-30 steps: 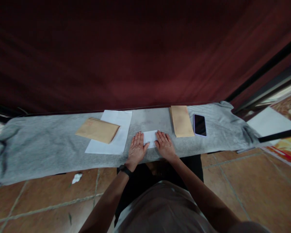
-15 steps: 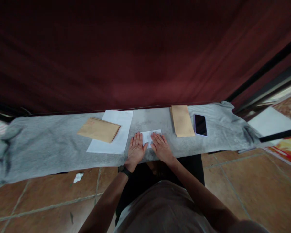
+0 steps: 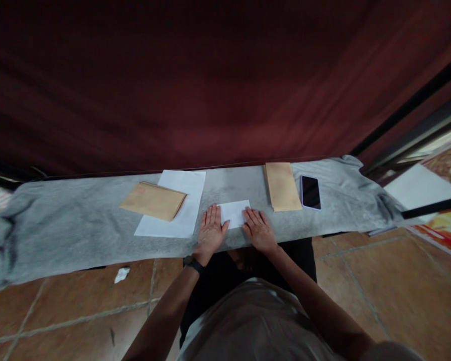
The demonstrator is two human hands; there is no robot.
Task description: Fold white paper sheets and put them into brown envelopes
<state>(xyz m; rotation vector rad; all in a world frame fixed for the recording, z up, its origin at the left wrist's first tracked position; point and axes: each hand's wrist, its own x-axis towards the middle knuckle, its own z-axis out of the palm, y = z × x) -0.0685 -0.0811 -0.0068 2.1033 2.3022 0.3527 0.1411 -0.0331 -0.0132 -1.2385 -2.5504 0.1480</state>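
Where the grey cloth (image 3: 78,220) lies: over a long, narrow surface that crosses the view, rumpled at both ends, smoother in the middle.
Backdrop: dark red fabric (image 3: 225,100) rises just beyond the far edge.
Floor: brown tiles (image 3: 78,296) with pale joints, and a white scrap (image 3: 122,274) on them at left.
Right end: a black bar (image 3: 434,207), with a white panel (image 3: 423,186) and a colourful printed sheet (image 3: 449,229) near it.
Small white paper (image 3: 233,213): flat on the cloth between the hands, nearer the front edge than the back.
Left hand (image 3: 211,229): palm down, fingers straight and close together, thumb out over the paper's left part; nothing pinched.
Right hand (image 3: 260,230): laid down at the paper's right edge, fingers slightly spread, gripping nothing.
Front edge: dark trousers (image 3: 296,258) show directly below it.
Left side: brown envelopes (image 3: 154,200) partly over a large white sheet (image 3: 191,203), cloth running on past them.
Right side: a brown stack (image 3: 283,186) just beside a phone (image 3: 310,192).
Room for moving: cloth stretches from the paper to the far edge; gaps sideways are narrower.
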